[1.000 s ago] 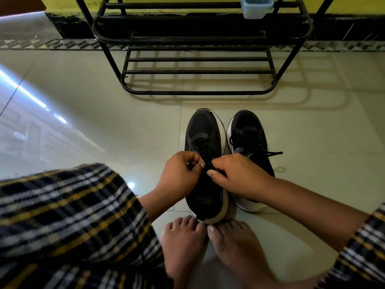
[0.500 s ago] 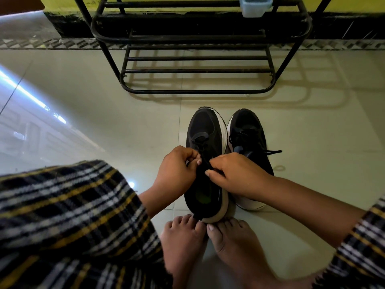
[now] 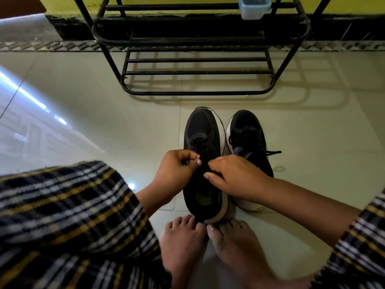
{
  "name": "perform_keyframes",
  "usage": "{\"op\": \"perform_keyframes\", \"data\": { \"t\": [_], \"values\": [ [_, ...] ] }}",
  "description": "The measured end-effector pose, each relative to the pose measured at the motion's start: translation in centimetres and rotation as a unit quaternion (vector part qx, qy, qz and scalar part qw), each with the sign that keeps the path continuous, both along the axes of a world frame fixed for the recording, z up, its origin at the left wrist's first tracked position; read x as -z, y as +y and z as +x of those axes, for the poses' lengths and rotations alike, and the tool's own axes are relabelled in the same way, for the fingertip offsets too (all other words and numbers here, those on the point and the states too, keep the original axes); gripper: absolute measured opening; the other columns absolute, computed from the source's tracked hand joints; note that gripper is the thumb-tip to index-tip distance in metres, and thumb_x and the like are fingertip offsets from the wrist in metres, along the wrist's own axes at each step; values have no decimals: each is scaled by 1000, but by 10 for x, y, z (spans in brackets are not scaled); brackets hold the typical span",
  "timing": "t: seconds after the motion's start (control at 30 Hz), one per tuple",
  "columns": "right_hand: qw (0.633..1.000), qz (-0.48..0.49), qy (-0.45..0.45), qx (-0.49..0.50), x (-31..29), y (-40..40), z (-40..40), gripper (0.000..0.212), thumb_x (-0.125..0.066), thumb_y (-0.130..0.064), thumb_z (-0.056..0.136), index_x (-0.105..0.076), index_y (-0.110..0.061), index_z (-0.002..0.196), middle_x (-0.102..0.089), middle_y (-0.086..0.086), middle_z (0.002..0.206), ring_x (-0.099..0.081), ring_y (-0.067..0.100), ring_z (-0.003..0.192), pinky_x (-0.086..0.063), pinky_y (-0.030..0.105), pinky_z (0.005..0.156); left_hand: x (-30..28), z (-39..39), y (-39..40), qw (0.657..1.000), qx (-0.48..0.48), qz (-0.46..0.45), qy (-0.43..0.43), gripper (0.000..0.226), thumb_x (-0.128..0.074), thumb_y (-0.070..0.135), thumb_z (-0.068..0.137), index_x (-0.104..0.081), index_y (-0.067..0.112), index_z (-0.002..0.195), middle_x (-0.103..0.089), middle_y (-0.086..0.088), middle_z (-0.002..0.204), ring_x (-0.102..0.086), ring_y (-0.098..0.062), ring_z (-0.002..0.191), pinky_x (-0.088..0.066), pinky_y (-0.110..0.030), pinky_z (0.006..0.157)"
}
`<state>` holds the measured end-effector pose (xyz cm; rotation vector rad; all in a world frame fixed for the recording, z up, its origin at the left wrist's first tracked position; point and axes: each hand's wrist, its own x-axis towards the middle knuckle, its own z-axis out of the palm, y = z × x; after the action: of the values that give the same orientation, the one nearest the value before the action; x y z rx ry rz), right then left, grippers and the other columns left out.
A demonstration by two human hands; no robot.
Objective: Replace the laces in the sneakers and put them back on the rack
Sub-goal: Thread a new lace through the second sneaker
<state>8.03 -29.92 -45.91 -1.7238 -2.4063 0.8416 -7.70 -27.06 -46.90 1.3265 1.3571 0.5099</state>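
**Two hands on one lace, near the top eyelets**

Both sneakers sit side by side on the tiled floor before the rack (image 3: pixel 195 92). The left sneaker (image 3: pixel 203 142) holds the work: its black lace (image 3: pixel 205 163) is pinched by the left hand (image 3: pixel 177 170) and the right hand (image 3: pixel 233 176), close together over the tongue. Pull both ends evenly, keeping the crossings flat. The right sneaker (image 3: pixel 250 138) looks laced already, one end trailing.
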Motion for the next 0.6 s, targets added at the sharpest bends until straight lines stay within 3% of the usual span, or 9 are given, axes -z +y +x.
{"op": "perform_keyframes", "data": {
  "t": [0.2, 0.3, 0.4, 0.47, 0.6],
  "values": [
    [1000, 3, -17, 2, 4, 2, 0, 25, -45, -35, 95, -42, -19, 77, -46, -2, 80, -54, 23, 80, -44, 37, 67, -3, 3, 0, 998, -11, -41, -41, 23, -58, 26, 92, -71, 12, 80, -69, -6, 76, -67, -13, 70, -54, -18, 64],
    [1000, 8, -7, 5, 6, 0, 0, 27, -47, -36, 95, -40, -18, 75, -44, -4, 76, -47, 18, 73, -34, 31, 63, -4, 4, 3, 998, -23, -41, -33, 21, -61, 21, 91, -69, 14, 73, -66, 0, 68, -64, -4, 60, -50, -13, 56],
    [992, -25, 95, 81, 12, -2, -2, 28, -53, -34, 94, -44, -18, 71, -44, -6, 64, -44, 9, 59, -32, 29, 56, -4, 3, 7, 998, -42, -36, -27, 19, -61, 14, 90, -69, 12, 73, -63, 1, 64, -59, 1, 53, -47, -12, 52],
    [963, -62, 191, 178, 15, 2, -3, 19, -55, -28, 93, -51, -16, 78, -48, -4, 61, -45, 5, 49, -37, 25, 51, -5, 3, 8, 998, -46, -37, -30, 18, -61, 14, 90, -69, 10, 74, -65, -2, 67, -61, -2, 58, -49, -12, 54],
    [930, -78, 255, 252, 17, 14, -5, 6, -59, -14, 91, -56, -14, 86, -53, 3, 67, -53, 9, 50, -47, 24, 46, -2, 4, 7, 999, -35, -32, -17, 18, -61, 16, 90, -69, 12, 74, -68, -9, 75, -64, -14, 69, -54, -21, 63]
  ]
}}
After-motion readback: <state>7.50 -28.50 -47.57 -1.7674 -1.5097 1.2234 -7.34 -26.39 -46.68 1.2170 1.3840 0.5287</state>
